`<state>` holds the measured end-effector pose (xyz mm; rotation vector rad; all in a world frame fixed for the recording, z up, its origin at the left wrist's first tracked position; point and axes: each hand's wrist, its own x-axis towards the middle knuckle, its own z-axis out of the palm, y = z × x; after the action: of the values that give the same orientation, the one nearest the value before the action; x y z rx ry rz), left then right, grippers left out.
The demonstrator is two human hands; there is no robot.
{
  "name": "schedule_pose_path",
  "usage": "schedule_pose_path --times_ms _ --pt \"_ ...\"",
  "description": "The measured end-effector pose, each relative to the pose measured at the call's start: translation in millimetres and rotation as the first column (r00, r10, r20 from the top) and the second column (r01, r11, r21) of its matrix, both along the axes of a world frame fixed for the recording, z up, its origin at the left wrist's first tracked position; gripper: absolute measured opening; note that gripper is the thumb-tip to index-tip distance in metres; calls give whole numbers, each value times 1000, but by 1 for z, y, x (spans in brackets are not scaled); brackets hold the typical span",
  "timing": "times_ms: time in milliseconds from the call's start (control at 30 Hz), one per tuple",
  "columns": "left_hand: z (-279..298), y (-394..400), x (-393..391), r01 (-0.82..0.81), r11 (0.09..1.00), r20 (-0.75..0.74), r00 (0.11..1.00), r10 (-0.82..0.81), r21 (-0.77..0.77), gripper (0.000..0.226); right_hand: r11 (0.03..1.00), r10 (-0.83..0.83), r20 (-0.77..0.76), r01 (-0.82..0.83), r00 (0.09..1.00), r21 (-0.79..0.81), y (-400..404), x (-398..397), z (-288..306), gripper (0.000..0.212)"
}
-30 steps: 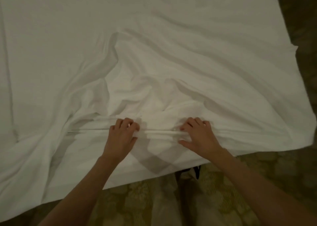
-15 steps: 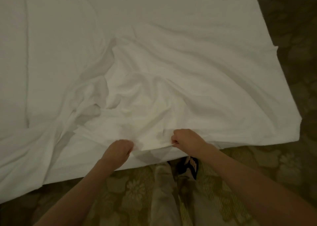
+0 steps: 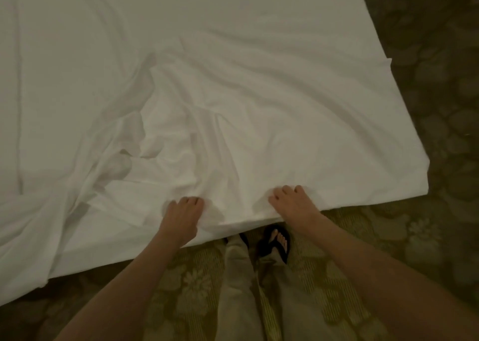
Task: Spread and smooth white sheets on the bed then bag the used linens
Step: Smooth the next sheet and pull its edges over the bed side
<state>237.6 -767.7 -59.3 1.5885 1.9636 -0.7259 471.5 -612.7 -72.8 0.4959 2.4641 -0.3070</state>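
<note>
**Sheet gripped at the near edge**

The white sheet (image 3: 233,81) is being spread over the bed, filling the view from 9 to 2 o'clock, with deep creases gathered near the centre. Its near edge is being grasped by both hands: the left hand (image 3: 181,217) at 7 o'clock of the creases, fingers curled into the cloth, and the right hand (image 3: 295,206) at 5 o'clock, likewise clenched on fabric. A sandalled foot (image 3: 278,242) is being shown on the patterned carpet (image 3: 388,237) below.

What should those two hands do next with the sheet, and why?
Probably draw the near edge toward the body. Both the left hand and right hand grip the white sheet at its edge, and deep wrinkles bunch just beyond them, left of centre.
</note>
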Motion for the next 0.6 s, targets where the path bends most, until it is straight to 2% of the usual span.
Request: schedule_pose_path --times_ms 67,133,233,400,433,533,600 --pt "-1 17 19 104 994 44 994 -105 21 59 1000 -16 -19 16 1000 -23 14 16 2 53" --pt "-4 25 43 178 984 96 979 -178 4 63 998 -35 -128 29 991 -49 21 29 5 48" --pt "-6 29 58 124 992 135 983 -121 -14 54 994 -34 -218 11 975 -107 24 43 1 56" --pt "-10 19 52 12 1000 271 963 -14 7 28 979 -168 -248 132 954 -153 9 47 -5 40" --pt "-10 18 52 13 1000 276 961 -11 -6 22 972 -204 -228 170 952 -160 8 46 -5 38" --pt "-6 18 52 56 998 282 958 -44 -35 11 965 -204 -38 195 978 -174 7 48 -8 42" --pt "-3 18 52 -2 1000 326 945 0 6 25 936 -276 -37 259 961 -240 9 46 0 16"
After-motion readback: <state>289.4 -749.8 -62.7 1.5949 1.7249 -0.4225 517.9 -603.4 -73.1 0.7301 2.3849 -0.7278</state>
